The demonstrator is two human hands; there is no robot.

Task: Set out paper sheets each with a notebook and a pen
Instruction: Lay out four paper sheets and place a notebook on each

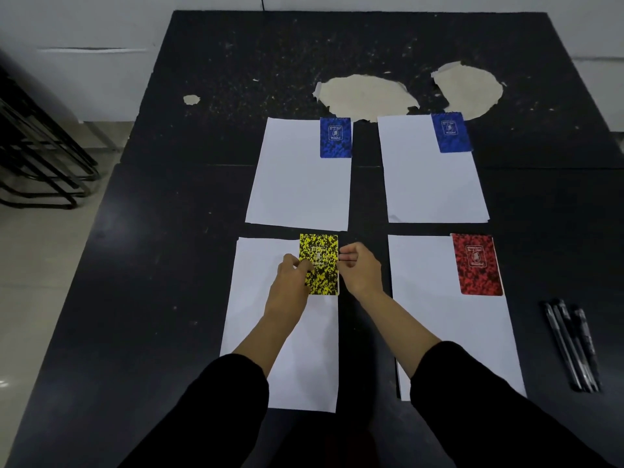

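Observation:
Several white paper sheets lie in a two-by-two grid on the black table. A blue notebook sits on the top right corner of the far left sheet. Another blue notebook sits on the far right sheet. A red notebook lies on the near right sheet. A yellow notebook rests at the top right corner of the near left sheet. My left hand pinches its left edge and my right hand pinches its right edge. Several black pens lie at the table's right.
Two large patches of peeled surface and a small one mark the far part of the table. Black metal chair frames stand on the tiled floor to the left. A white wall runs behind the table.

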